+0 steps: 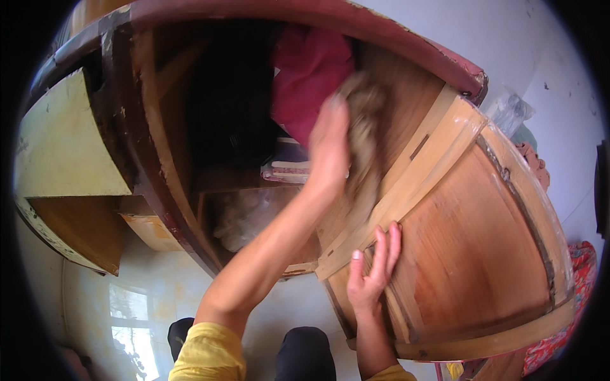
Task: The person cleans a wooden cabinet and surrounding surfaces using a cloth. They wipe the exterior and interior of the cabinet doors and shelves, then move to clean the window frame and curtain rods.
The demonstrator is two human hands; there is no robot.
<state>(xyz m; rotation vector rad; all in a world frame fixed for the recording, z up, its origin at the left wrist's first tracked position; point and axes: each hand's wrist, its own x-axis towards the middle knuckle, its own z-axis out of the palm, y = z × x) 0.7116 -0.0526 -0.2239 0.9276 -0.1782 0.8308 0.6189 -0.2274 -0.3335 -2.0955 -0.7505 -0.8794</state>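
My left hand (331,138) reaches into an open wooden cabinet (157,114), blurred by motion, its palm side against a crumpled brown cloth (364,143) that it grips near the inner right wall. A dark pink cloth item (310,76) lies behind the hand, beside black material (228,109). Below these, books or similar flat items (288,170) lie stacked, partly hidden by my forearm. My right hand (374,274) rests with fingers spread against the inner side of the open wooden door (472,238), near its hinged edge, and holds nothing.
On the left, a pale green drawer front (71,143) stands beside an open compartment door (81,228). Clear plastic bags (243,219) lie in the lower compartment. Beyond the door are a plastic bag (507,112) and a red patterned cloth (581,271). My knees are below, over a glossy floor (143,295).
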